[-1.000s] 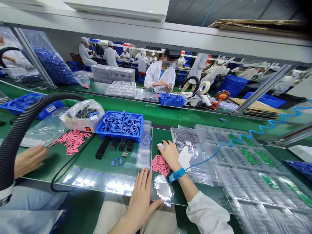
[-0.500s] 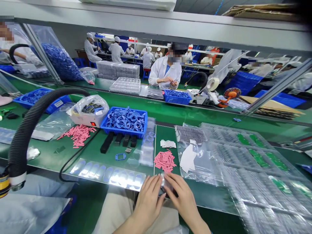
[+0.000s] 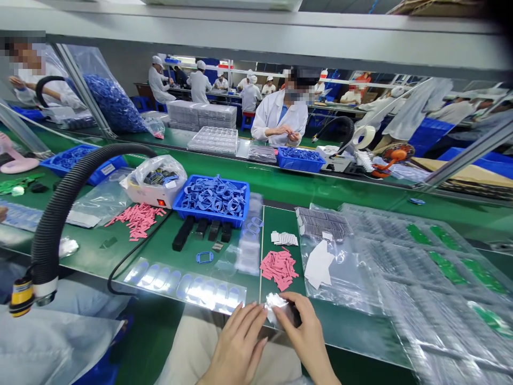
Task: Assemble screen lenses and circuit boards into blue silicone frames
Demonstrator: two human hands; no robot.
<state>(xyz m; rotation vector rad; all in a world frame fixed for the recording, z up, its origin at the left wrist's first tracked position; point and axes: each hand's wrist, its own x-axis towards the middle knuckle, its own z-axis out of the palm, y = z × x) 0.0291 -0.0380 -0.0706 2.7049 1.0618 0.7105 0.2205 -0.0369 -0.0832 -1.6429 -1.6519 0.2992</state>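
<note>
The left hand [image 3: 237, 343] and right hand [image 3: 308, 336] have come together, pinching a crumpled clear plastic film [image 3: 276, 307] between them.

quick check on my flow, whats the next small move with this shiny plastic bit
Probably flatten the crinkled clear plastic piece first, using your left hand and right hand. It looks bunched between them, and it's right by the bench edge, just below the pink strips, so setting it down now might disturb them.

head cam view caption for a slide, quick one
Head-camera view: right hand holds crumpled shiny plastic film, left hand close beside it, at a green workbench below pink strips.
</note>
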